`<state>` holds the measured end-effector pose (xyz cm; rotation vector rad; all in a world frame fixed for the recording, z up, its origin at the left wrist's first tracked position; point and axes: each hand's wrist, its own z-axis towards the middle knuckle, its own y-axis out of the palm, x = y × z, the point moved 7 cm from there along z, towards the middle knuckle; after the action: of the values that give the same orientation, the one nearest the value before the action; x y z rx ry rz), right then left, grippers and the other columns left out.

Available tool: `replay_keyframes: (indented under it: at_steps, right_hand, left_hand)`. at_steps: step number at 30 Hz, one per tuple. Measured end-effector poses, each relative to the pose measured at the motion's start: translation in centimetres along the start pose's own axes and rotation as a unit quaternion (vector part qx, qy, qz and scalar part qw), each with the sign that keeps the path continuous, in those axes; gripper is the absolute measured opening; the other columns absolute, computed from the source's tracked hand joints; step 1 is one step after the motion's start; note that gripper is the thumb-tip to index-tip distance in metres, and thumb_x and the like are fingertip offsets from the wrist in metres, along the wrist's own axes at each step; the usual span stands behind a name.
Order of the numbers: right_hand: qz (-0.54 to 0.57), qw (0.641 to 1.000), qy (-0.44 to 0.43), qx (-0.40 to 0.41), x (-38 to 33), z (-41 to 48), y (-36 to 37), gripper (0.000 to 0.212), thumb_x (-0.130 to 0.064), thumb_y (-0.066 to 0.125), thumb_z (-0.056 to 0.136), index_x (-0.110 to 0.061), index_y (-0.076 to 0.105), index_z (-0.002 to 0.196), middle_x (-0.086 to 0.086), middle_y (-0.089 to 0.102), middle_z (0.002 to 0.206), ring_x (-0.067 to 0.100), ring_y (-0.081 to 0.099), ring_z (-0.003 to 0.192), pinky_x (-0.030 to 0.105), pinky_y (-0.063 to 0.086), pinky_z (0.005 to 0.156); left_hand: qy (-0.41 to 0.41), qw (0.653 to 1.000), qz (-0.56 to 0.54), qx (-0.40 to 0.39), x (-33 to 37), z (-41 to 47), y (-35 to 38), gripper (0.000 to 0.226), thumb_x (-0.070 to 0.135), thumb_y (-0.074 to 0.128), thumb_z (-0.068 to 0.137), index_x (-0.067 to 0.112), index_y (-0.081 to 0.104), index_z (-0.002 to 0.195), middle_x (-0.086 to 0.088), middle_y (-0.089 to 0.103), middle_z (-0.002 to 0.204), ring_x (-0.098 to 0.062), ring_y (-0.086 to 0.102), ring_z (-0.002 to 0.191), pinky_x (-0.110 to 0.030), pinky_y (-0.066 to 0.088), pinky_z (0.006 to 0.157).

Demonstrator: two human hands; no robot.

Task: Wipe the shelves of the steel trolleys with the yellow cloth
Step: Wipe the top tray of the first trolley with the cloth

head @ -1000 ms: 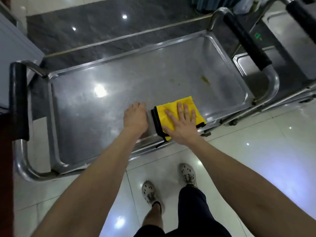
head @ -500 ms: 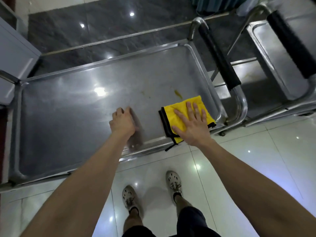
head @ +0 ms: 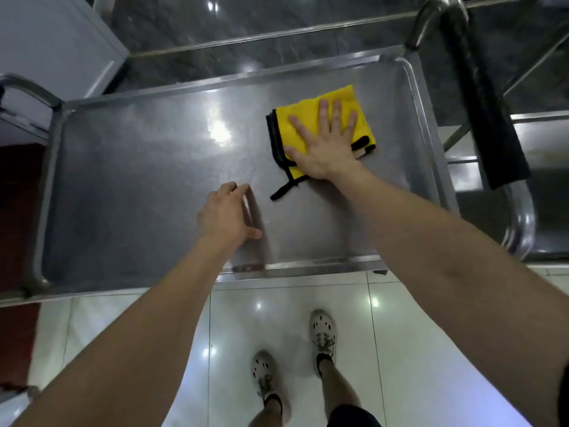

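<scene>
View from a head-worn camera, looking straight down. A person stands at a steel trolley whose top shelf (head: 138, 180) is a shallow rectangular tray of dull, brushed metal with a raised rim and rounded corners; ceiling lights glare off it in soft white patches. A folded yellow cloth (head: 303, 110), soft and fuzzy with black edging, lies flat on the far right part of the shelf, near the far rim and the right rim. A black loop (head: 281, 192) trails from its near corner onto bare metal. The right hand (head: 323, 146) lies palm down on the cloth, fingers straight and spread, pressing it to the shelf. The left hand (head: 224, 214) sits near the middle of the shelf, close to the near rim, grasping nothing; its fingers bend downward toward the metal and the thumb points right. The two hands are apart, with bare shelf between them, and the whole left half of the shelf lies open. At the right end, a curved steel handle (head: 523, 217) carries a black padded grip (head: 483, 118). Beyond it shows part of a second steel trolley (head: 542, 143). A white cabinet (head: 46, 41) stands at the far left. Dark veined stone floor (head: 246, 26) lies behind the trolley; glossy white tiles (head: 431, 334) lie under pale perforated shoes (head: 323, 331).
</scene>
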<state>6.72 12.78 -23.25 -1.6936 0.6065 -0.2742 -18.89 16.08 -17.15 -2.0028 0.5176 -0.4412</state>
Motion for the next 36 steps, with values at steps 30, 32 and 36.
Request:
replay_keyframes:
  at_steps: [30, 32, 36]
  right_hand:
    - [-0.011, 0.995, -0.099, 0.016, -8.2, 3.5, 0.3, 0.076, -0.083, 0.019, 0.094, -0.054, 0.019, 0.165, 0.019, -0.005, 0.178, 0.046, -0.01, 0.162, 0.079, -0.006, 0.119]
    - [-0.006, 0.992, -0.121, 0.036, -7.2, -1.8, 1.2, 0.074, -0.081, 0.023, 0.097, -0.052, 0.024, 0.165, 0.019, -0.001, 0.178, 0.045, -0.007, 0.163, 0.078, -0.002, 0.12]
    - [-0.009, 0.989, -0.116, 0.09, -2.7, -12.6, 3.1, 0.071, -0.078, 0.033, 0.101, -0.047, 0.03, 0.165, 0.016, 0.004, 0.179, 0.042, -0.004, 0.164, 0.077, 0.006, 0.121]
  left_hand:
    - [0.034, 0.999, 0.002, 0.038, -0.6, -0.4, -0.4, 0.129, 0.065, 0.096, 0.064, 0.02, 0.035, 0.169, 0.005, 0.036, 0.17, -0.028, 0.038, 0.148, -0.047, 0.043, 0.12]
    - [0.031, 0.999, 0.001, 0.03, -0.6, -0.6, -0.6, 0.128, 0.064, 0.097, 0.063, 0.02, 0.036, 0.167, 0.005, 0.036, 0.169, -0.029, 0.038, 0.148, -0.046, 0.044, 0.118]
    - [0.027, 0.999, 0.007, 0.02, -0.1, -0.9, -1.1, 0.126, 0.066, 0.098, 0.062, 0.02, 0.04, 0.164, 0.003, 0.039, 0.166, -0.031, 0.038, 0.146, -0.049, 0.045, 0.117]
